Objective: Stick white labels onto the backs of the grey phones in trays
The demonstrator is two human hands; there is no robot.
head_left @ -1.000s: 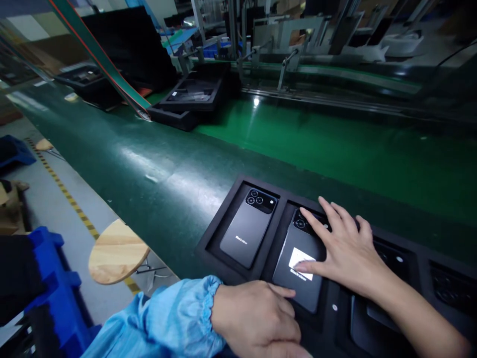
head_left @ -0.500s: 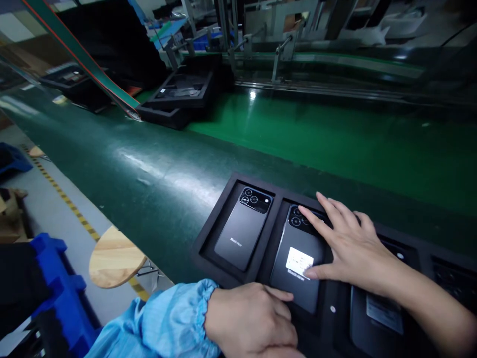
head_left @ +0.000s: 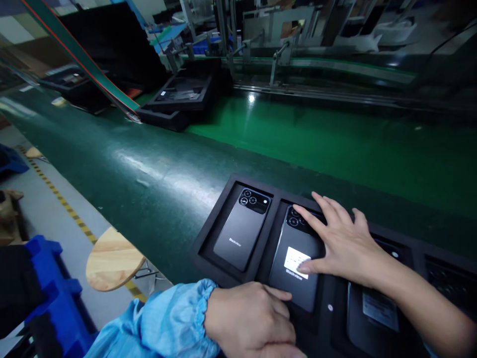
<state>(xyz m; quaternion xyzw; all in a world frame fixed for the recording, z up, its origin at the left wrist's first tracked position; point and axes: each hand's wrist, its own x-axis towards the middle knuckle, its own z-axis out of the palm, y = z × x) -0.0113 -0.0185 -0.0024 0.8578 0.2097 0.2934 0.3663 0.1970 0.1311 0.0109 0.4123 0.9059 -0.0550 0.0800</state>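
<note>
A black foam tray (head_left: 208, 231) lies at the near edge of the green conveyor belt (head_left: 335, 144), with several dark phones lying back-up in its slots. My right hand (head_left: 341, 241) lies flat with fingers spread on the second phone (head_left: 294, 278); its thumb rests on that phone's white label (head_left: 296, 261). My left hand (head_left: 253, 318), in a light blue sleeve, is curled at the phone's near end, its fingertips hidden. The leftmost phone (head_left: 242, 228) lies untouched. Another labelled phone (head_left: 376, 313) sits under my right forearm.
More black foam trays (head_left: 182, 97) are stacked at the far left of the belt. A round wooden stool (head_left: 114, 258) and a blue plastic crate (head_left: 55, 293) stand on the floor at left, beside a yellow-black floor stripe. Metal frames and a second conveyor run along the back.
My right hand has shifted slightly left along the second phone. The view has drifted a little; my left hand stays at the phone's near end.
</note>
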